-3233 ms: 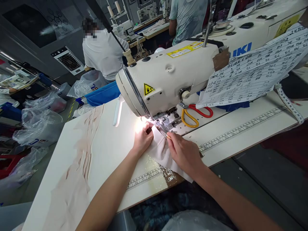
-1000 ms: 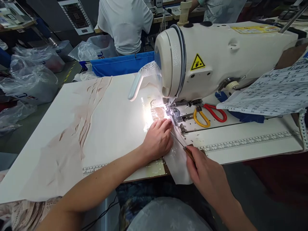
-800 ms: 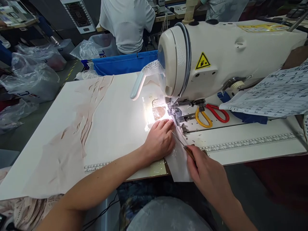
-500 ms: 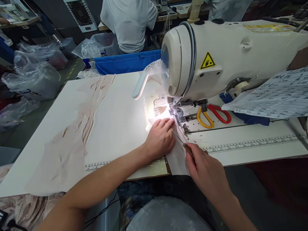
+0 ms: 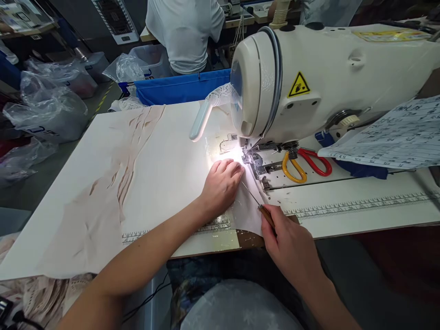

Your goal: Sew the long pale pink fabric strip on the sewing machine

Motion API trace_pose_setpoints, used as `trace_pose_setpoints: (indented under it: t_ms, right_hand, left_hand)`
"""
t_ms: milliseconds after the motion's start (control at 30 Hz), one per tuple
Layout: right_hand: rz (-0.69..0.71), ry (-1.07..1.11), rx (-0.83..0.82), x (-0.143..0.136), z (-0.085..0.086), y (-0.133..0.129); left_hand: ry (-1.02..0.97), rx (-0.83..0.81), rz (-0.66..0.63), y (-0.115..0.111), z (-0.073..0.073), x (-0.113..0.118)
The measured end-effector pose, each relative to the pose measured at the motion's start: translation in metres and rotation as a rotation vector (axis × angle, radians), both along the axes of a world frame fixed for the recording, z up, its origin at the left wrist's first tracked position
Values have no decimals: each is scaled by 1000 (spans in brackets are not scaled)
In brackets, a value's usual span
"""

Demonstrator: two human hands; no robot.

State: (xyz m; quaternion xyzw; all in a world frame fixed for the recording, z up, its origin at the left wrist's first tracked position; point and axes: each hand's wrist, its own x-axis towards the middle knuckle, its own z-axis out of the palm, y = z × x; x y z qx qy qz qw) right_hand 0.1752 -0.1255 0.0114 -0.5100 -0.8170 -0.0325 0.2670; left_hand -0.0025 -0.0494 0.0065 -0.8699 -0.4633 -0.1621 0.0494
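One awl [image 5: 258, 205] and one pale cloth [image 5: 246, 221] near the needle

The cloth lies on the white worktable [image 5: 165, 160], its upper part under the left hand [image 5: 222, 185] and its lower part running down to the table's front edge. Just above it sits the lit needle area of a cream sewing machine [image 5: 326, 78]. The left hand rests palm down with its fingers side by side; whether thumb and fingers pinch the cloth, I cannot tell, as the thumb is hidden. The right hand [image 5: 288, 240] is closed around the awl's brown handle, and the thin metal shaft slants up and left across the cloth (its point ends close by the left fingers, though contact is unclear).

To the right of the needle lies a pair of scissors, one handle yellow [image 5: 285, 168], the other red, with the blades out of sight. A sheet of handwritten paper [image 5: 385, 137] leans against the machine. Ruler markings [image 5: 360, 205] run along the table's near edge. On the table's left side spreads a thin pinkish fabric [image 5: 89, 229], wrinkled in narrow folds. Beyond the table, a person in a white shirt [image 5: 187, 36] faces away.
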Motion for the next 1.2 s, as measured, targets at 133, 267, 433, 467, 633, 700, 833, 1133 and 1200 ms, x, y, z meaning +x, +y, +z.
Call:
trace_pose_setpoints:
  t_ms: [133, 267, 433, 467, 633, 700, 833, 1133, 1200]
  right_hand:
    - [-11, 28, -30, 0, -1, -3]
    - [-13, 21, -35, 1, 0, -3]
    - [-23, 58, -68, 6, -1, -5]
    - [-36, 75, -91, 9, -1, -6]
    - [-113, 196, -209, 23, -4, -4]
    - [-138, 225, -238, 28, -4, -2]
    - [-172, 304, -304, 32, -4, -1]
    - [-200, 335, -315, 30, -5, -1]
    - [-193, 324, -297, 30, -4, -2]
  left_hand:
    - [-40, -6, -35, -5, -2, 4]
    - [-18, -23, -89, -11, -6, 11]
    - [28, -21, -76, -12, -8, 12]
    - [30, -16, -79, -12, -8, 12]
    - [7, 11, -73, -14, -7, 13]
    - [9, 2, -74, -16, -7, 13]
    - [46, -20, -75, -17, -6, 13]
    - [54, -48, -75, -18, -5, 13]
    - [51, -45, -75, -18, -6, 13]
